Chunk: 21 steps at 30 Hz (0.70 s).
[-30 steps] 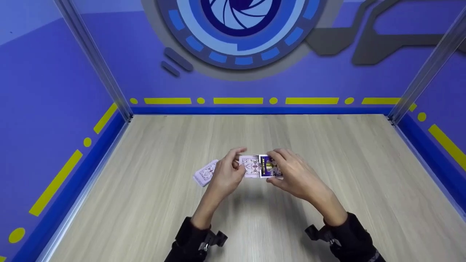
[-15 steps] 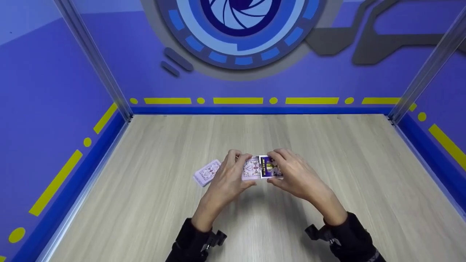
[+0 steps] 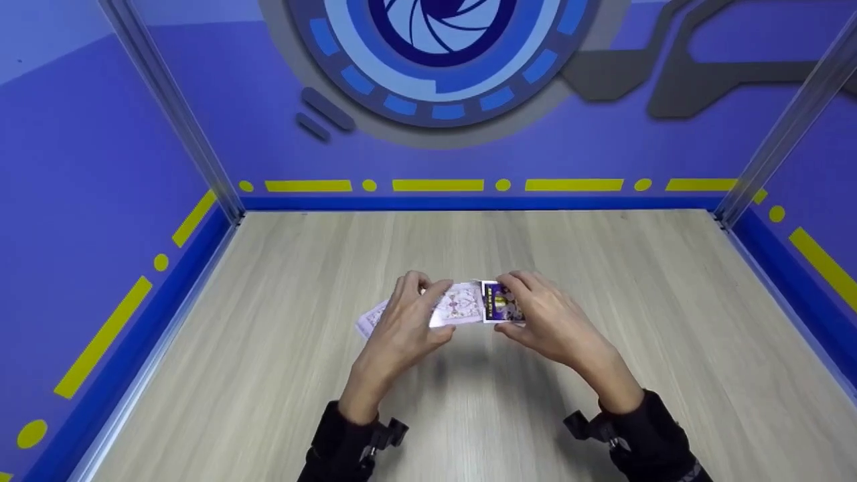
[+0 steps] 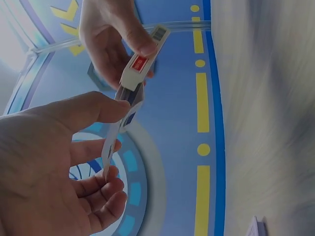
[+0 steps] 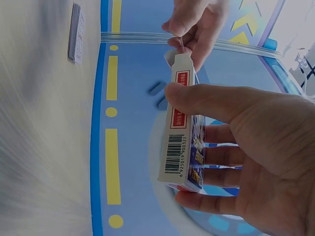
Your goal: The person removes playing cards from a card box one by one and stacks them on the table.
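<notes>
My left hand [image 3: 395,328] pinches playing cards [image 3: 458,302] by their long edges, thumb on the near side and fingers on the far side. Their pale backs carry a floral pattern; how many there are I cannot tell. In the left wrist view the cards [image 4: 109,152] look thin and slightly bent. My right hand [image 3: 552,318] grips a card box [image 3: 499,302], purple and yellow on its face. A barcode and red label mark the side of this box [image 5: 179,128]. The cards' right end meets the box's open end. Both are held above the table.
A stack of similar cards [image 3: 372,318] lies on the wooden table [image 3: 268,375], partly hidden behind the left hand. Blue-purple panels [image 3: 428,161] with yellow marks enclose the table at the back and sides.
The left hand took a new grip along the cards' edges, then shifted left with them. More of the card backs shows, slightly tilted. The box rose a little to the right.
</notes>
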Motion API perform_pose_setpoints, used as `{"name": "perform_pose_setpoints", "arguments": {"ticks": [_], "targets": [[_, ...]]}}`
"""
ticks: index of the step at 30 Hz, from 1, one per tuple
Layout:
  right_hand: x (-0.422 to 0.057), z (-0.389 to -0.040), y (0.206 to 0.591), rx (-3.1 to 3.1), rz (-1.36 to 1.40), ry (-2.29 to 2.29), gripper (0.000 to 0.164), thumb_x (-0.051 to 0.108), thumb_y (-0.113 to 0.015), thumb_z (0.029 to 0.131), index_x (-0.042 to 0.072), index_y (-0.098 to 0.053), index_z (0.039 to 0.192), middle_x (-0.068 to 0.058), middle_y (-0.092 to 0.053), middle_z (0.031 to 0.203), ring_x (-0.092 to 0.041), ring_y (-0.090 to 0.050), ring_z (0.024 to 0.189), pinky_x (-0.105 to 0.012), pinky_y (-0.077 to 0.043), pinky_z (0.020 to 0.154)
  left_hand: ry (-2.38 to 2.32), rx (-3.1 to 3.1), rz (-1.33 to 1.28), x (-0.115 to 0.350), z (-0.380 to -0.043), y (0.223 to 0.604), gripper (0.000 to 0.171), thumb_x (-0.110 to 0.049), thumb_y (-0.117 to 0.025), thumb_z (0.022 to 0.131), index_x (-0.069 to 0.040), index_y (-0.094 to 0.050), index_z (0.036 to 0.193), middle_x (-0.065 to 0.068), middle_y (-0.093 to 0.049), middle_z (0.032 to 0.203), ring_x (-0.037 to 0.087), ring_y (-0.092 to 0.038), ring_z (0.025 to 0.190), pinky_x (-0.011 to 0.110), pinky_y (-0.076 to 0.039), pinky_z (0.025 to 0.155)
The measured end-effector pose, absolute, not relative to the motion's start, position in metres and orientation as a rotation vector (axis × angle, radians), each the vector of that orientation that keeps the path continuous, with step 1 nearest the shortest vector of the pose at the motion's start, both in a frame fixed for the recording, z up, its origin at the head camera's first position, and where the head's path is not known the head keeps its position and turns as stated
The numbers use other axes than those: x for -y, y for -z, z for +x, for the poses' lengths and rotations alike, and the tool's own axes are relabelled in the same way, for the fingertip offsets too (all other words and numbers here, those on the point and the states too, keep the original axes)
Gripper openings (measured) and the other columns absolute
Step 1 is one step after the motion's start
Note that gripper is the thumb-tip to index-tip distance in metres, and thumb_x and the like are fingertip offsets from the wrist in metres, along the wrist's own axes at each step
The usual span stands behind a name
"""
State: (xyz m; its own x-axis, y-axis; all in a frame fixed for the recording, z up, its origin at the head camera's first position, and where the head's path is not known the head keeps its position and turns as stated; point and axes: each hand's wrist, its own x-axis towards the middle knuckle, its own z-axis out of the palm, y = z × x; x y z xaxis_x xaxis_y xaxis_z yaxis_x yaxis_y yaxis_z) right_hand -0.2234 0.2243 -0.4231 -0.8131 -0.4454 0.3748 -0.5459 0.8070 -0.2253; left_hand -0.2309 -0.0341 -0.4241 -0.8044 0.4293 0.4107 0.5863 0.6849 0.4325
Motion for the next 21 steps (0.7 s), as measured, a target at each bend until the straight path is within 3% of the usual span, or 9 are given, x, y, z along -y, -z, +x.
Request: {"name": "perform_pose_setpoints", "arguments": {"ticks": [14,21], "targets": [[-0.228,-0.223,0.42,2.692,0.718,-0.503,0.071,0.028,-0.092,0.079,0.002,-0.058,0.136,-0.015,-0.062,0.129,-0.03,-0.061,0.112,-0.048,-0.055,0.088,0.934,2.552,-0.453,0.067,-0.243,0.411,0.069,-0.014,-0.09,0.08,0.002,-0.059,0.139,0.017,-0.052,0.123,0.029,-0.051,0.107,0.042,-0.049,0.091],[-0.228,-0.223,0.42,2.693,0.702,-0.503,0.07,0.029,-0.091,0.08,0.003,-0.059,0.136,-0.014,-0.062,0.13,-0.03,-0.06,0.115,-0.048,-0.055,0.086,0.948,2.599,-0.392,0.078,-0.247,0.412,0.066,-0.011,-0.087,0.081,-0.001,-0.06,0.141,0.019,-0.05,0.125,0.033,-0.048,0.114,0.044,-0.047,0.097]]}}
